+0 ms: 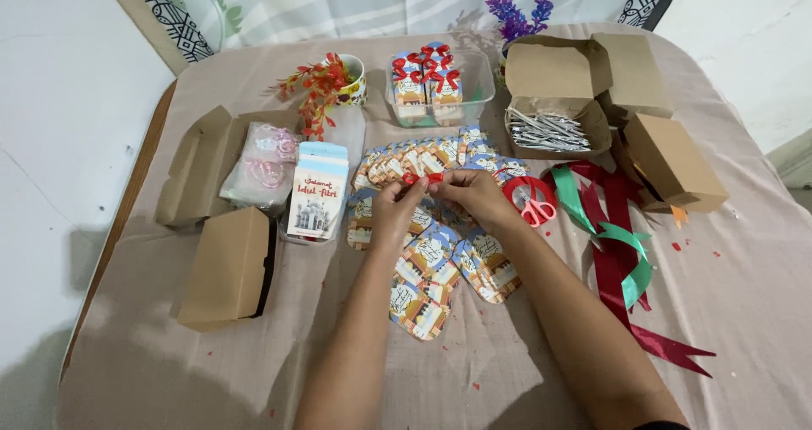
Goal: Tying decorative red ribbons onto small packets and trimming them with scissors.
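Head view. The left hand (pixel 396 203) and the right hand (pixel 475 195) meet above a fanned spread of flat printed card cut-outs (pixel 431 261), both pinching 1 small red ribbon bow (pixel 422 178) between thumb and fingertips. All places below are given relative to this spread.

Progress, as judged: beyond the spread, a clear plastic tub (pixel 440 87) holds several folded printed boxes already topped with red bows; the many flat cut-outs suggest most pieces are still unassembled.

Packages: left of the spread stands a pale-blue upright printed pack (pixel 317 195), then a clear bag of pink items (pixel 264 166) lying in an open brown cardboard box (pixel 196 169); nearer left, a closed brown cardboard box (pixel 227 268). Beyond right, an open brown carton (pixel 554 79) holds silvery strips. Right: red-handled scissors (pixel 533 202), green and dark-red satin ribbons (pixel 622 252), another brown box (pixel 675 161).
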